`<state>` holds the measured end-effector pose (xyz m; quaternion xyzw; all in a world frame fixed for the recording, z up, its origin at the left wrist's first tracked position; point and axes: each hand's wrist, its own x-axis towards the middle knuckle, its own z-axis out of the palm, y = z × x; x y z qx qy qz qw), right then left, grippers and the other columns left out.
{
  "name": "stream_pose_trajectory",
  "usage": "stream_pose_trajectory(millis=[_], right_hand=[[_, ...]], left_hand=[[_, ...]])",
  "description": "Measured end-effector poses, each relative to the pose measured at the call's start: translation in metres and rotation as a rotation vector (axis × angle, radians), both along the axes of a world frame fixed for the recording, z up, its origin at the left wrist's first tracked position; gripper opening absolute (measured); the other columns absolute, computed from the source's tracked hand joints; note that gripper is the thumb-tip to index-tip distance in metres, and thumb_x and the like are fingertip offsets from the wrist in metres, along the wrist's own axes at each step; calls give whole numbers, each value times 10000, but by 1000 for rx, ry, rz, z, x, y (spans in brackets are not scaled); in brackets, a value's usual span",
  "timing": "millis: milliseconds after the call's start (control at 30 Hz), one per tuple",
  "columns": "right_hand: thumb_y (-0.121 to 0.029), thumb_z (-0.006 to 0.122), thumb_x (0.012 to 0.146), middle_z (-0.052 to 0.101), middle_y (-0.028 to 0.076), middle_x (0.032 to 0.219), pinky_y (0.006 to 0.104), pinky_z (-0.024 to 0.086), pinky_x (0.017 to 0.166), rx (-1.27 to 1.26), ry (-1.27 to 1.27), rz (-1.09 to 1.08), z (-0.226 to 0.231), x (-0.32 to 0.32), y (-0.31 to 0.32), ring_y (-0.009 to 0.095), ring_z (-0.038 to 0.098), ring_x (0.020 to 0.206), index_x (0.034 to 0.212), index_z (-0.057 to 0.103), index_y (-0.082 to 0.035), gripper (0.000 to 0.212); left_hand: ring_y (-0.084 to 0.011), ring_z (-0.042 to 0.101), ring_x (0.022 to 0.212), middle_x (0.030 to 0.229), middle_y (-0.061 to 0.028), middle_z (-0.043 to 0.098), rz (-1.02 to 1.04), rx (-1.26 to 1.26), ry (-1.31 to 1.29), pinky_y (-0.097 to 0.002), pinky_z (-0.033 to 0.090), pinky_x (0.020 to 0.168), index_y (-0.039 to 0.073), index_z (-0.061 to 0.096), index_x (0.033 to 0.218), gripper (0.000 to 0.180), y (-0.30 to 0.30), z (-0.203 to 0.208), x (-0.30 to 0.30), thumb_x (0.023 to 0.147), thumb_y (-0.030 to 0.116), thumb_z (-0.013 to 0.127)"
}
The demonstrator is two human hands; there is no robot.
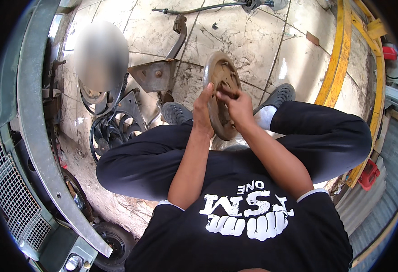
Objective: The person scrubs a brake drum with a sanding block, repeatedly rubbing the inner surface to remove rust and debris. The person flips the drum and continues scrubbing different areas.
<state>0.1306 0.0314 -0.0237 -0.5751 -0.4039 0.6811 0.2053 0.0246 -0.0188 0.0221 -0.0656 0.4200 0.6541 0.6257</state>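
A round, brownish metal plate (218, 62) with a thick rim stands on edge in front of me, between my knees. Studs or bolts show on its inner face, set around the plate. My left hand (203, 110) is closed on the near-left rim, thumb up along the edge. My right hand (239, 108) has its fingers curled and pinched together at the plate's inner face, near the middle. Whatever lies between those fingertips is too small to make out.
A pedal on a rusty bracket (153, 75) lies on the tiled floor ahead, with a black cable (199, 9) beyond. Black fan-like parts (113, 129) are left of my knee. A vehicle's grey bumper (38, 118) curves along the left; a yellow metal frame (339, 54) bounds the right, beside a red container (369, 175).
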Motion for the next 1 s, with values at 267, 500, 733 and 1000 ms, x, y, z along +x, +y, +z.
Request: stream_pose_trajectory(millis=[267,500,733,1000], right_hand=[[-282,875,843,784,141,975,352,547,817,81,-52,-36,-5,3,-11,194,726,887,1110,778,3,402],[-195,866,869,759,74,1028,290,531,814,33,19,-16,4,6,-15,138,675,889,1222,716,35,447],[-218,857,871,764,92,1114,291,529,892,-56,-23,-46,11,-5,0,142,681,986,1250,735,11,460],[-144,864,861,770,98,1027,318,547,854,39,-50,-90,15,-10,15,165,701,937,1125,744,40,343]], left_hand=[[-261,660,1173,1315,-138,651,-29,1,0,-419,545,1017,23,557,1412,548,-3,-4,-2,1017,396,628],[-252,682,1087,1238,-139,669,-28,-46,53,-399,569,947,7,585,1367,534,-4,-2,2,1004,394,651],[-248,711,1037,1187,-136,702,36,-18,0,-396,585,920,1,633,1310,527,-6,-3,3,978,407,689],[-247,682,1090,1226,-125,683,23,-96,42,-404,563,948,17,648,1305,499,-8,-20,5,965,375,713]])
